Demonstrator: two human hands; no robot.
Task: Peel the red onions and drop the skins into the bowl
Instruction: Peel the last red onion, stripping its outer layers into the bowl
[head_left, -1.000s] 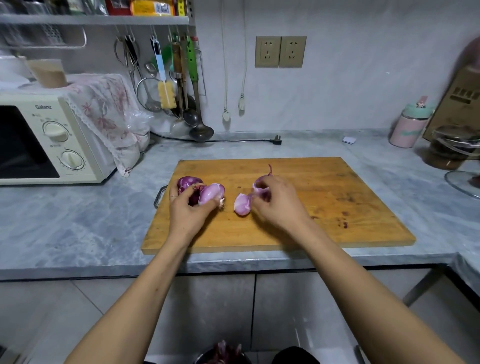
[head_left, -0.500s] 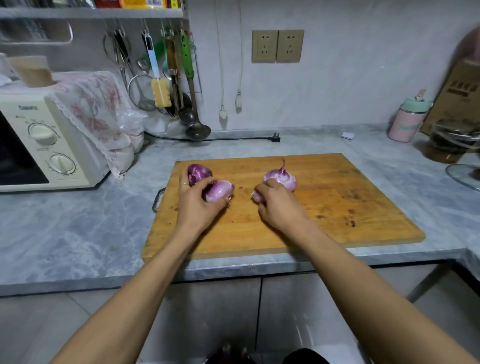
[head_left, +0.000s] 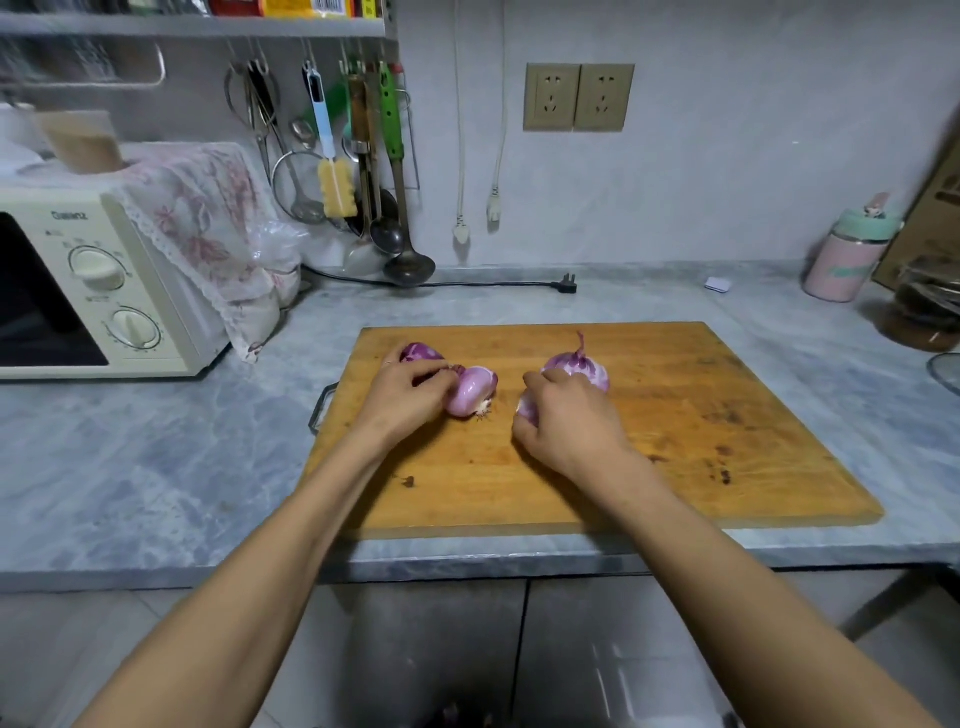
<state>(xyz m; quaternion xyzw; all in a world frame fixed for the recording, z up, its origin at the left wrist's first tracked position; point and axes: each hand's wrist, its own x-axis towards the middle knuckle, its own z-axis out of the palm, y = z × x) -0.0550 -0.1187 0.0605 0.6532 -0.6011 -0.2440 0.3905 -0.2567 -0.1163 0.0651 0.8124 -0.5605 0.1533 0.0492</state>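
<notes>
From the head camera, a wooden cutting board (head_left: 675, 441) lies on the grey marbled bench (head_left: 156, 467), and both hands work over its far left half. The left hand (head_left: 402, 397) curls its fingers against a pale, peeled red onion (head_left: 470, 389) lying on its side on the board, root end toward the viewer. Just behind that hand sits a darker purple onion (head_left: 418, 352), partly hidden by the knuckles. The right hand (head_left: 563, 415) is curled around a small pale onion piece (head_left: 527, 408) at its fingertips; how firmly it grips is hard to tell, since the hand covers most of it. Touching the far side of that hand stands a fourth onion (head_left: 579, 369), upright, with its dry stalk pointing up. The two hands are apart, with bare board between them.

To the left on the bench stands a cream microwave (head_left: 88, 280) draped with a flowered cloth (head_left: 208, 208). Utensils (head_left: 363, 156) hang on the wall behind, beside a double socket (head_left: 579, 97). A pink bottle (head_left: 847, 254) stands at the far right. At the bottom edge, something dark with purple scraps shows below the bench, possibly the bowl (head_left: 462, 719).
</notes>
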